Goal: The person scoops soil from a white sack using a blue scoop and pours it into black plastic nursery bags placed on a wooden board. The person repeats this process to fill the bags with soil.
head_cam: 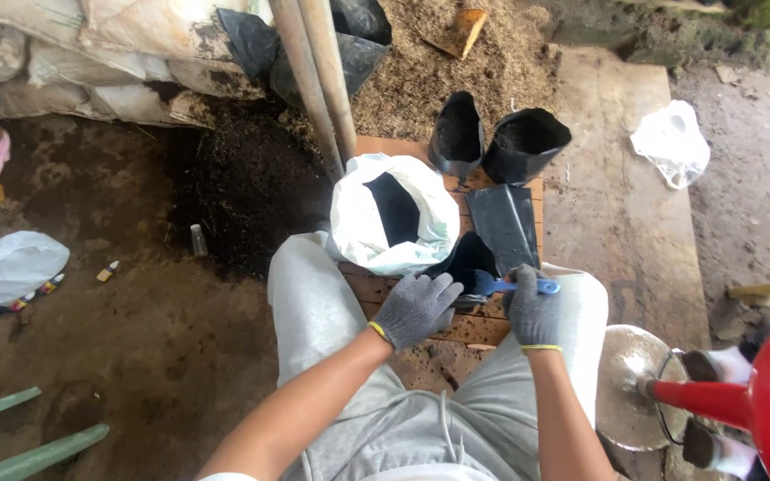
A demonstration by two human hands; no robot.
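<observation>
You're sitting over a dirt floor (pixel 135 338), damp and dark, w/ a heap of black soil (pixel 242 178) near your left knee and a sawdust-like pile (pixel 456 62) further up. A wooden board (pixel 456 325) lies between your knees; a wider plank (pixel 626 205) runs along the right side. Two poles (pixel 318 80) lean in from the top.

Bags: dirty white sacks (pixel 91 53) stacked top left; an open white sack (pixel 392 218) w/ a dark inside stands on the board, just in front of you. Two filled black grow bags (pixel 501 138) stand upright behind it, and a flat empty one (pixel 503 223) lies just right of the sack. White plastic bag (pixel 672 142) crumpled far right, another (pixel 6 267) far left. Red watering can (pixel 759 401) at bottom right.

Your left hand (pixel 413 307), gloved, fingers spread, rests on the rim of an open black bag (pixel 467 260). Your right hand (pixel 532 312), gloved, is wrapped round a blue trowel (pixel 514 285) whose blade sits at that bag's mouth.
</observation>
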